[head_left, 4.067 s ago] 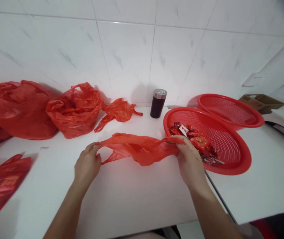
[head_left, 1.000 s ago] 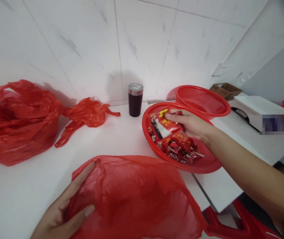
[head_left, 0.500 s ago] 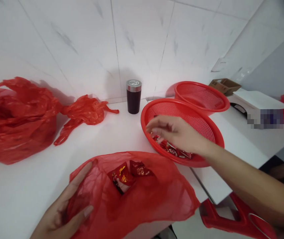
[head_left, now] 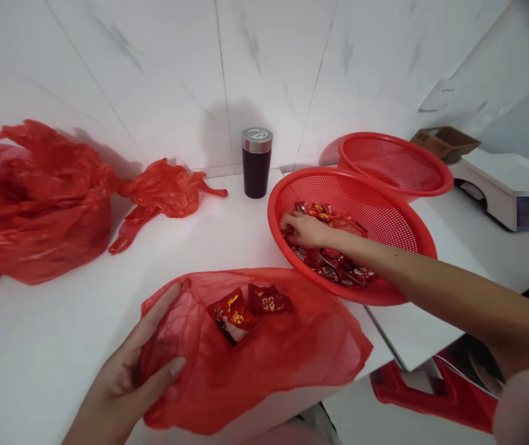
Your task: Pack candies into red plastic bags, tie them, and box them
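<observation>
Red packets (head_left: 327,266) hide whether the right hand's (head_left: 308,230) curled fingers (head_left: 290,224) pinch anything.

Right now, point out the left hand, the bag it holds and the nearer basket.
left hand (head_left: 128,374): head view, on the palm.
bag (head_left: 320,358): head view, on its right side.
nearer basket (head_left: 324,174): head view, on the far rim.

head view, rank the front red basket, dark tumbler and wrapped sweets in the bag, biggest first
1. the front red basket
2. the dark tumbler and the wrapped sweets: look alike, sweets nearer the camera, so unranked
</observation>
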Available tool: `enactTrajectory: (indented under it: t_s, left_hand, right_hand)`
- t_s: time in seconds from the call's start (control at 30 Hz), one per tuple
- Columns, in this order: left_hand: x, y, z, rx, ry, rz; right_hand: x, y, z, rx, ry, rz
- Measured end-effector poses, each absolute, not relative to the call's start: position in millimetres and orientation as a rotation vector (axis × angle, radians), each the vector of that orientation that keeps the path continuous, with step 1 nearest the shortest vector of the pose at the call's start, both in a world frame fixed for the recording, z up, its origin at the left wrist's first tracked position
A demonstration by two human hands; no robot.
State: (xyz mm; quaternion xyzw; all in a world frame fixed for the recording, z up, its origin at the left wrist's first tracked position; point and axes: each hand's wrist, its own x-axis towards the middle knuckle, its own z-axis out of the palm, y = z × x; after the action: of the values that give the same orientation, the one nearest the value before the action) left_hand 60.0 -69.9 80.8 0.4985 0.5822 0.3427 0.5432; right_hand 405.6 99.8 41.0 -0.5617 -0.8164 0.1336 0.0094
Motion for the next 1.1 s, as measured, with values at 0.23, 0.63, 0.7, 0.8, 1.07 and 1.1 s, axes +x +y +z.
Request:
enactTrajectory:
  t_s: [0.23, 0.63, 0.7, 0.8, 1.07, 1.1]
  left_hand:
    - [57, -69, 79, 1.145, 1.387, 0.774]
    - [60, -66, 78, 1.204, 1.397, 0.753]
    - [59, -66, 78, 1.216, 1.393, 0.756]
    - [57, -67, 77, 1.227, 1.385, 0.762]
    - [59, -67, 78, 1.293, 1.368, 0.782]
    - [59, -68, 78, 1.299, 1.364, 0.78]
  right_hand:
    - [430, 103, 80, -1.703, -2.158, 0.72]
    - [341, -9, 147, -1.294, -2.195, 1.153]
    - [333, -16, 137, -1.283, -2.283, 1.067]
    - [334, -17, 129, -1.286, -2.326, 1.076]
    - [352, -17, 149, -1.249, -2.455, 1.245]
    - [352, -17, 151, -1.286, -2.424, 1.24]
